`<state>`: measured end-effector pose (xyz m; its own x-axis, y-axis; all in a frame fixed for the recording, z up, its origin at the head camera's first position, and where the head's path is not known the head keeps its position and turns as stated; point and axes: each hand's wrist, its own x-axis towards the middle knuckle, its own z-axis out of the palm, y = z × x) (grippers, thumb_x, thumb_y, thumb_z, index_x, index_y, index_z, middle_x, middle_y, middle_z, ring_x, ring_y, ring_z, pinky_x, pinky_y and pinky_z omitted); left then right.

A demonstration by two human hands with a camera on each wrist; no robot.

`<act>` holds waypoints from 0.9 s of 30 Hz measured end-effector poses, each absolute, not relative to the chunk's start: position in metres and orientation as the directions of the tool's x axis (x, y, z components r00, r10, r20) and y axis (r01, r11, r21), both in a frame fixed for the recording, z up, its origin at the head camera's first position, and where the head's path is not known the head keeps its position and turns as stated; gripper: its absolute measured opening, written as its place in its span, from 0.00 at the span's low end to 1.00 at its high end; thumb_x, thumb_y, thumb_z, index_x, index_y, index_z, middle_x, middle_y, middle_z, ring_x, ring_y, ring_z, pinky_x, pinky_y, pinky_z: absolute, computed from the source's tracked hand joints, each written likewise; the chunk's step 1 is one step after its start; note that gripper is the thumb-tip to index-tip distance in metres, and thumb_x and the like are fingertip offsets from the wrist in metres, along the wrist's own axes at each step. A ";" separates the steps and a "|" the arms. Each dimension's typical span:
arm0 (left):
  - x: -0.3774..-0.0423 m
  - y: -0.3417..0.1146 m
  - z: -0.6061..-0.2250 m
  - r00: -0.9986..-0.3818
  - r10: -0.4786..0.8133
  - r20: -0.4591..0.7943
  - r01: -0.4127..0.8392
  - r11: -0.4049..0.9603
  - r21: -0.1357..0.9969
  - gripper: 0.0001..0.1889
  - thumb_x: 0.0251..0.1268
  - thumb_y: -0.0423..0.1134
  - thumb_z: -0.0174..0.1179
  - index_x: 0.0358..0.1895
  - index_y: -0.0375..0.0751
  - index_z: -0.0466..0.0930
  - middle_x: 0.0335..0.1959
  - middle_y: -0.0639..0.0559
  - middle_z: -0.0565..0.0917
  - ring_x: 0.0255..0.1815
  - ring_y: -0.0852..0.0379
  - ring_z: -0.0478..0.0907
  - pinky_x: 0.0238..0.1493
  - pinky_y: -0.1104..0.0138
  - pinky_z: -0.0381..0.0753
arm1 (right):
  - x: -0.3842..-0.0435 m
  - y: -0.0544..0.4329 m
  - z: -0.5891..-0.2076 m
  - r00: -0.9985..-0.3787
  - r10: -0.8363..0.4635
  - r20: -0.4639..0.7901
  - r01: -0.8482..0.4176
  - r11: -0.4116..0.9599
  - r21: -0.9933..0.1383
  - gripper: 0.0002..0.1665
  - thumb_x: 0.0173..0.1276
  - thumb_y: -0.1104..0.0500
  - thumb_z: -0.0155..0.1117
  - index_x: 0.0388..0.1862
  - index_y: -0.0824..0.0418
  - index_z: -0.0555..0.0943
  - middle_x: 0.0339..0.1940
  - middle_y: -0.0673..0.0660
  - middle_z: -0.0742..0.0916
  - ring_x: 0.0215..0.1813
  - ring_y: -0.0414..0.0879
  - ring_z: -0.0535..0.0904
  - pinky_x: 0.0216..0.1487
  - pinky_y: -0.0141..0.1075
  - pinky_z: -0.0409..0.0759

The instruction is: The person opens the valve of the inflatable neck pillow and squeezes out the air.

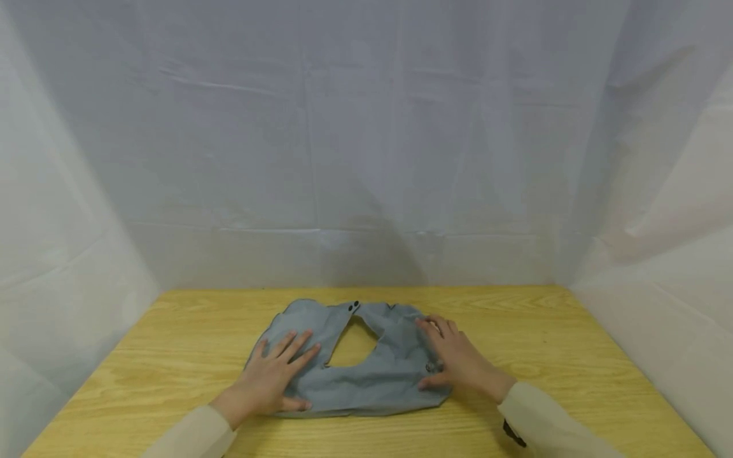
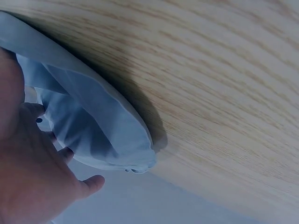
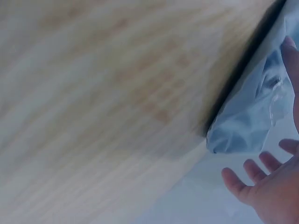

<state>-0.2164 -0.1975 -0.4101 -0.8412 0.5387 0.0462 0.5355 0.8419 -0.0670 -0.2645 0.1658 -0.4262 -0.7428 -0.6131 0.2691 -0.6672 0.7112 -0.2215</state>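
A blue-grey bib (image 1: 355, 388) lies on the table, with a neck opening in its middle and two dark snaps (image 1: 353, 306) at the top of that opening. My left hand (image 1: 269, 378) rests on its left part, fingers spread. On the right part my right hand (image 1: 458, 359) touches the cloth, its fingers apart and slightly bent beside a small dark mark (image 1: 432, 367). The left wrist view shows the raised, folded edge of the bib (image 2: 93, 116) near the left hand (image 2: 37, 172). In the right wrist view the right hand (image 3: 275, 186) is partly cut off beside the wrinkled bib (image 3: 247, 126).
The wooden table (image 1: 172, 356) extends around the bib on all sides. White sheeting (image 1: 366, 140) hangs behind the table and along its left and right sides.
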 end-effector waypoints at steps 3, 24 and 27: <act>-0.216 -0.197 -0.409 -0.845 0.534 0.040 0.531 0.845 -0.063 0.49 0.44 0.72 0.56 0.70 0.49 0.57 0.72 0.45 0.53 0.70 0.40 0.54 0.57 0.34 0.55 | -0.269 0.166 -0.424 -0.765 -0.584 0.270 -0.642 0.725 -0.251 0.65 0.39 0.36 0.73 0.69 0.66 0.55 0.64 0.68 0.64 0.62 0.64 0.62 0.50 0.57 0.70; -0.216 -0.197 -0.414 -0.842 0.538 0.037 0.538 0.843 -0.023 0.49 0.45 0.71 0.55 0.70 0.49 0.55 0.73 0.45 0.52 0.71 0.40 0.52 0.56 0.33 0.55 | -0.280 0.166 -0.429 -0.811 -0.574 0.111 -0.549 0.682 -0.484 0.62 0.42 0.39 0.74 0.69 0.66 0.55 0.65 0.66 0.68 0.63 0.65 0.62 0.56 0.64 0.61; -0.217 -0.197 -0.414 -0.843 0.537 0.027 0.537 0.844 -0.016 0.49 0.45 0.72 0.55 0.70 0.50 0.55 0.73 0.45 0.51 0.71 0.40 0.51 0.56 0.33 0.54 | -0.279 0.165 -0.429 -0.801 -0.589 0.105 -0.560 0.675 -0.481 0.60 0.43 0.39 0.73 0.69 0.65 0.57 0.64 0.65 0.70 0.62 0.64 0.63 0.54 0.66 0.62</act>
<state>-0.2168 -0.1969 -0.4142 -0.8432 0.5369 0.0269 0.5367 0.8436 -0.0155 -0.2793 0.1653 -0.4295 -0.8012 -0.5891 0.1054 -0.5595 0.6749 -0.4811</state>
